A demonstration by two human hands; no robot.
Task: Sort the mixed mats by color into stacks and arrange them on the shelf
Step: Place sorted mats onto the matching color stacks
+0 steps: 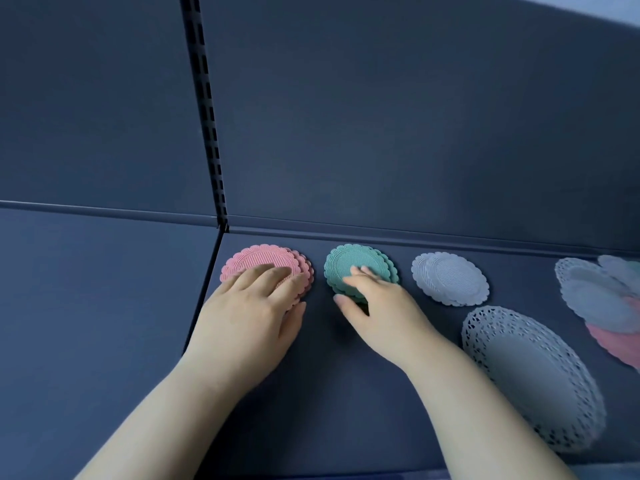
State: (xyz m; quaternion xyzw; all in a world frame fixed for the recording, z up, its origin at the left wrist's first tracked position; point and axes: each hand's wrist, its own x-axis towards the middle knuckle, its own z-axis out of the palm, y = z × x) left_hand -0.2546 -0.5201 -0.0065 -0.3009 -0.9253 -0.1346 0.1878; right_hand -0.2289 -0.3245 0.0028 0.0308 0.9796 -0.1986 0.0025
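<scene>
Three small stacks of round scalloped mats lie in a row near the back of the dark blue shelf (346, 393). My left hand (249, 306) rests flat on the pink stack (263, 261) at the left, fingers straight. My right hand (377, 299) lies on the front of the green stack (349, 261) in the middle, fingers on top and thumb at its near edge. The white stack (450, 278) sits untouched to the right.
A large white lace-edged mat stack (533, 375) lies at the front right. A mixed pile of white, pink and green mats (602, 303) lies at the far right edge. A slotted upright (207, 116) divides the back panel.
</scene>
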